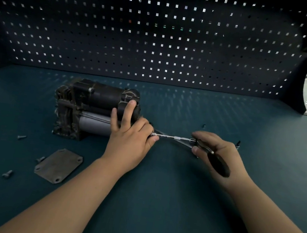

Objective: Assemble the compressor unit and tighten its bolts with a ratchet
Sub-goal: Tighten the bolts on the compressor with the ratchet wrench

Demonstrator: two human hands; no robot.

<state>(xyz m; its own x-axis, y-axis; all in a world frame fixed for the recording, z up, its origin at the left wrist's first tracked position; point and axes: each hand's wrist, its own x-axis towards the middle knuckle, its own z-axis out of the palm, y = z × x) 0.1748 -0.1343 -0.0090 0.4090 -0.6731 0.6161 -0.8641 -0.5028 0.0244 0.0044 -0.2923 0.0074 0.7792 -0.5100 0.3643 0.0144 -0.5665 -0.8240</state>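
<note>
- The left hand [129,132] lies against the near right end of the compressor unit [95,108]. Two straight fingers [129,106] rest on its black housing, while the thumb and a curled finger pinch the tip of the extension bar [173,137].
- The right hand [216,154] is wrapped round the ratchet [218,164] at its head. The black handle sticks out past the palm towards the person.
- The extension bar runs nearly level between the two hands, from the ratchet head to the left hand. Whether its tip meets a bolt on the compressor is hidden by the left hand.
- The compressor unit sits on the worktop [156,204] just beyond and left of the left hand, with a dark motor body on top and a pale cylinder below it.
- A flat cover plate [58,165] with corner holes lies left of the left forearm, nearer the person than the compressor.
- Three loose bolts lie left of the left hand: one [21,137] near the compressor's foot, one [40,159] beside the plate's edge, and one [7,173] nearer the person.
- Two small dark fasteners sit by the right hand: one [203,125] beyond it, one [238,144] just to its right.
- A dark pegboard [159,39] stands beyond both hands.
</note>
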